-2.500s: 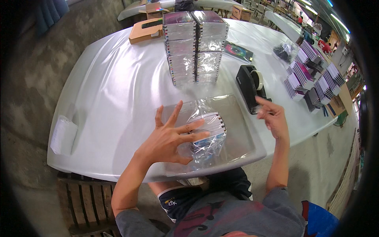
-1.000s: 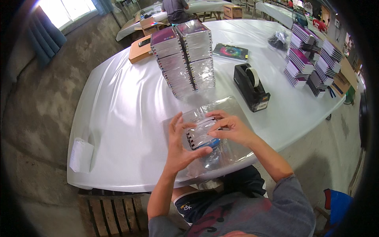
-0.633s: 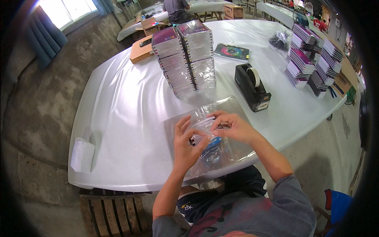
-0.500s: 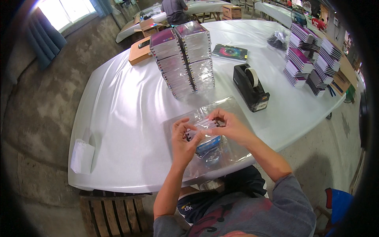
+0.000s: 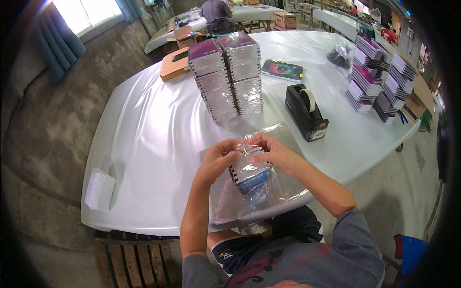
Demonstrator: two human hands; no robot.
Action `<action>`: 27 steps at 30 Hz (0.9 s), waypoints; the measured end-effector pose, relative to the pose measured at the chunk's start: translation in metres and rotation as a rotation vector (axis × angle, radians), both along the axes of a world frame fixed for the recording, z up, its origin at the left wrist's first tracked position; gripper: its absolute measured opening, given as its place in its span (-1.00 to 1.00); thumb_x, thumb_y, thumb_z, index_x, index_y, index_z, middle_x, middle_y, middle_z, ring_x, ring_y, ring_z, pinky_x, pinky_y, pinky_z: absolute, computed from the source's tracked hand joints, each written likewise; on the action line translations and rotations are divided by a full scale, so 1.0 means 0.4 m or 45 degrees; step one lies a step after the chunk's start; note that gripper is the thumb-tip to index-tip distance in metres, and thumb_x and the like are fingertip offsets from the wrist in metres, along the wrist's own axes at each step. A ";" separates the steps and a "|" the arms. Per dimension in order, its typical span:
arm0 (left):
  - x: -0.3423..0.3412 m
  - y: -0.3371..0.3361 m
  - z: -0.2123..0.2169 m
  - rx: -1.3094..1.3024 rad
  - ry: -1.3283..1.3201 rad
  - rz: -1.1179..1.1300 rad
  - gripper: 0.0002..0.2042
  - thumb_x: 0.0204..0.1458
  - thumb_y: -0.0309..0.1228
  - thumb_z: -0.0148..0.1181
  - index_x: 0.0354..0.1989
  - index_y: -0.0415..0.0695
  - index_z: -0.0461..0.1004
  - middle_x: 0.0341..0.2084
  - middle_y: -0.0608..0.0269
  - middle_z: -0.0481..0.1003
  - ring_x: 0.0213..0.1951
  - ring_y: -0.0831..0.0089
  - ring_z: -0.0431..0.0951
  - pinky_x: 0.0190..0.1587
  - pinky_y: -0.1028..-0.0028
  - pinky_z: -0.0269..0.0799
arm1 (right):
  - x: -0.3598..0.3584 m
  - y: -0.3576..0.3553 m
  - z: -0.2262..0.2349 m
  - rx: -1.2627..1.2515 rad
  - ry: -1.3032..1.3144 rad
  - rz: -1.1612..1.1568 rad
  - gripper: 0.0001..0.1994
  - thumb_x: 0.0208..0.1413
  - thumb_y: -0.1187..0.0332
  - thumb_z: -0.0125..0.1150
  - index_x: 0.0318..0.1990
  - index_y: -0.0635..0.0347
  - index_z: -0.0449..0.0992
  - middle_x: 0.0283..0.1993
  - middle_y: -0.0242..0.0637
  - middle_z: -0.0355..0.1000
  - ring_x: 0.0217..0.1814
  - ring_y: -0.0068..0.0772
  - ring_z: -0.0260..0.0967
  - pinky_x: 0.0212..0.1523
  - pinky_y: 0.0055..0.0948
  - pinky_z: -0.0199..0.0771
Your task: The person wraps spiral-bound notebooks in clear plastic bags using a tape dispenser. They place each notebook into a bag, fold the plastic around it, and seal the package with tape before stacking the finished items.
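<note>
A small bundle of spiral-bound notebooks (image 5: 249,178) with a blue cover at the near side rests before me, wrapped in clear plastic. My left hand (image 5: 218,158) pinches the plastic wrap (image 5: 247,150) at the far left of the bundle. From the right, my right hand (image 5: 274,153) closes on the same plastic, its thumb against the bundle's top and its fingers at the far edge. Both fingertips nearly meet there and partly hide the fold. Beneath the bundle lie flat clear plastic sheets (image 5: 290,144).
Tall stacks of wrapped notebooks (image 5: 225,81) stand ahead, beside a black tape dispenser (image 5: 306,115). More notebook stacks (image 5: 365,77) are at the right. A dark printed booklet (image 5: 282,70), a cardboard box (image 5: 174,66) and a white packet (image 5: 100,191) lie around the table. A person (image 5: 217,17) sits beyond.
My left hand has shifted from the bundle's left side to its far edge, close to the right fingers. More of the notebooks' black spiral binding now shows.
</note>
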State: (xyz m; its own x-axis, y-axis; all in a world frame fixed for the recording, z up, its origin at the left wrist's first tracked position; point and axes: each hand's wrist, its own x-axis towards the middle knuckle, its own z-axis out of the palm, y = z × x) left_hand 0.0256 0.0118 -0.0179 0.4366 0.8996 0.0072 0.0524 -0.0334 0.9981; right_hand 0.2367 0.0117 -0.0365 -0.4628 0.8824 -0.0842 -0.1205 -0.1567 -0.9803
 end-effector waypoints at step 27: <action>0.029 0.019 0.072 0.573 0.442 0.052 -0.81 -0.01 -0.66 0.08 -0.31 -0.20 0.61 -0.52 0.28 0.55 -0.46 0.61 0.45 -0.37 0.60 0.40 | 0.001 -0.002 0.011 -0.037 -0.051 0.033 -0.57 -0.17 0.43 0.34 -0.06 0.22 0.42 -0.19 -0.38 0.40 -0.14 -0.55 0.31 -0.06 -0.55 0.27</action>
State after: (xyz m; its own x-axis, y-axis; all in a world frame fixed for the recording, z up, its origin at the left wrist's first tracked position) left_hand 0.0373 0.0193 0.0108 0.4465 0.8574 0.2559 0.3850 -0.4423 0.8100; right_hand 0.2369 0.0108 -0.0322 -0.4811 0.8672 -0.1283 -0.0771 -0.1877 -0.9792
